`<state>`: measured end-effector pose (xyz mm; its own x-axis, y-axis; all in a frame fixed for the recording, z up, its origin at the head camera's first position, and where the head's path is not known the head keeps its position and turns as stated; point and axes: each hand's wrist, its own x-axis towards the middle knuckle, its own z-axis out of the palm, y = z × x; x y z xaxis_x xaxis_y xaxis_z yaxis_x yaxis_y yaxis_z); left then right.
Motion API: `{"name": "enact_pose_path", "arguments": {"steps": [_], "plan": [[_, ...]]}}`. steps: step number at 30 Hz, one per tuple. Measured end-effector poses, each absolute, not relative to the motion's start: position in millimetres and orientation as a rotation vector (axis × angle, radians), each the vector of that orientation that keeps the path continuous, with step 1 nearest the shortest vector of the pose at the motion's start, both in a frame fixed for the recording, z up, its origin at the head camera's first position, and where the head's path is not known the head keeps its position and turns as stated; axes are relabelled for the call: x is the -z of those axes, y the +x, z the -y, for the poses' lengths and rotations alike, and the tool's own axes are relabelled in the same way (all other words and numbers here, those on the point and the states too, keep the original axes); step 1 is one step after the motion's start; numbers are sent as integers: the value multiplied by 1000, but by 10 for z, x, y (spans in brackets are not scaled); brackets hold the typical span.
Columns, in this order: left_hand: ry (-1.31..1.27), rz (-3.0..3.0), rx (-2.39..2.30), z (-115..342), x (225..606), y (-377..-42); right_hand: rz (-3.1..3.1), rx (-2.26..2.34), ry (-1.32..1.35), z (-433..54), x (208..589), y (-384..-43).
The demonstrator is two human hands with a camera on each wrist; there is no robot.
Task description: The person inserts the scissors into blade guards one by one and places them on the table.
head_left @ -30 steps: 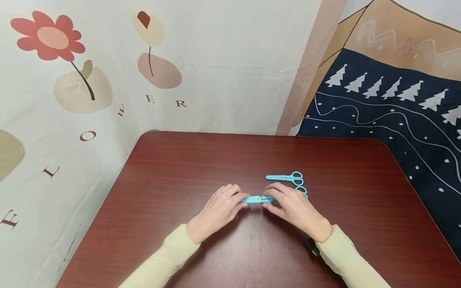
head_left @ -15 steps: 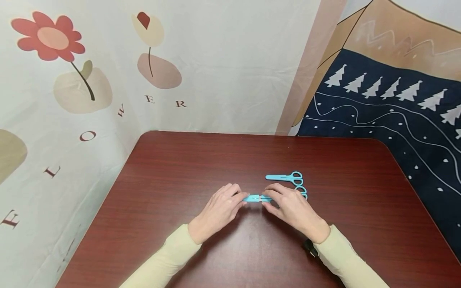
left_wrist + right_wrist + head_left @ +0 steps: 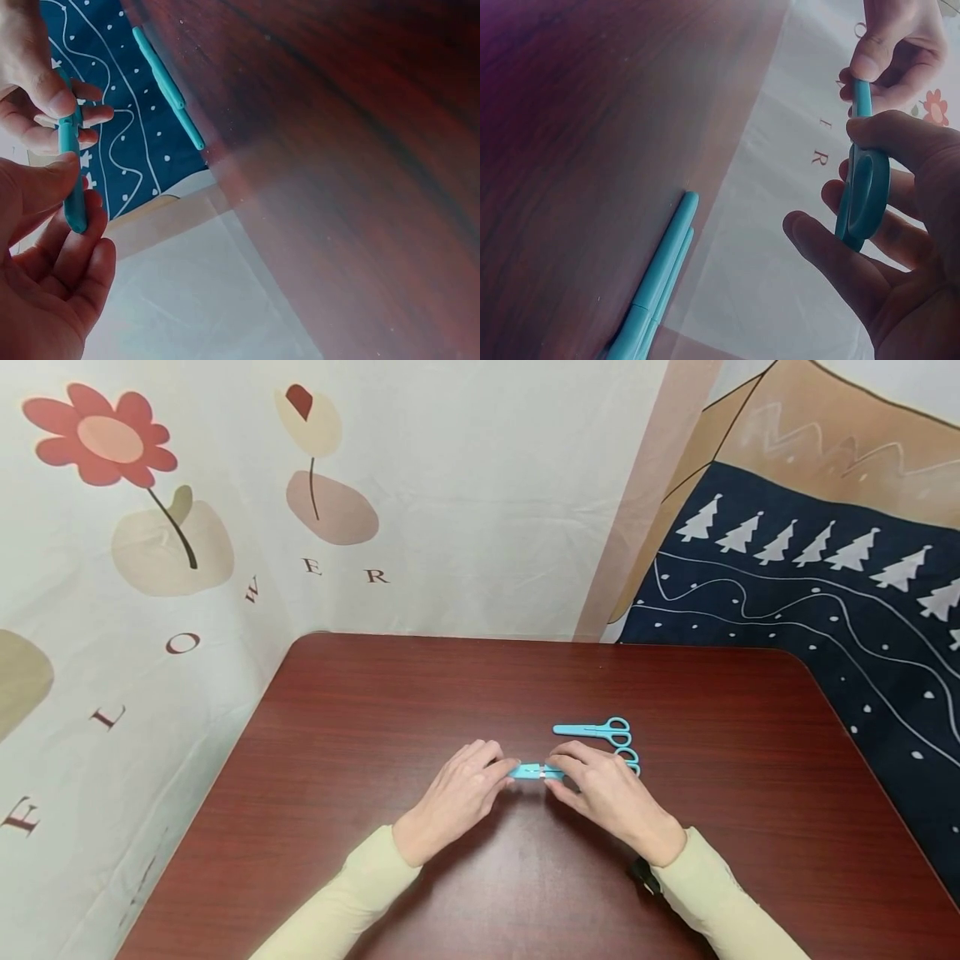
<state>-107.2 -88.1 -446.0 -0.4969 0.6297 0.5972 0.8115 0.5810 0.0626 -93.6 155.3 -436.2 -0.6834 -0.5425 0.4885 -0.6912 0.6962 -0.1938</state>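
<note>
A light-blue pair of scissors (image 3: 529, 772) is held level between both hands, above the table. My left hand (image 3: 459, 789) pinches the blue sheath over the blade end between thumb and fingers; the sheath (image 3: 73, 191) shows in the left wrist view. At the handle end, my right hand (image 3: 603, 789) grips the scissors, and the finger loops (image 3: 870, 191) stick out past its fingers. A narrow pale gap shows between sheath and handle in the head view. Just beyond the right hand, a second blue pair of scissors (image 3: 592, 731) lies on the table, its blade part pointing left.
The dark red-brown table (image 3: 360, 693) has rounded far corners. Behind it hangs a pale cloth (image 3: 480, 527) with flowers and letters; a navy cloth (image 3: 750, 585) with white trees hangs at the right. A dark band (image 3: 645, 875) sits under the right wrist.
Both hands keep their hold on the scissors and have barely moved. The right hand and forearm have drifted very slightly left; the second pair of scissors stays in place.
</note>
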Motion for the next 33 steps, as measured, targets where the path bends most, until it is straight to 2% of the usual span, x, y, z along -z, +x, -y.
{"name": "enact_pose_path", "arguments": {"steps": [33], "plan": [[-1156, 2366, 427, 768, 4442, -1001, 2463, -495, 1000, -1581, 4407, -900]]}}
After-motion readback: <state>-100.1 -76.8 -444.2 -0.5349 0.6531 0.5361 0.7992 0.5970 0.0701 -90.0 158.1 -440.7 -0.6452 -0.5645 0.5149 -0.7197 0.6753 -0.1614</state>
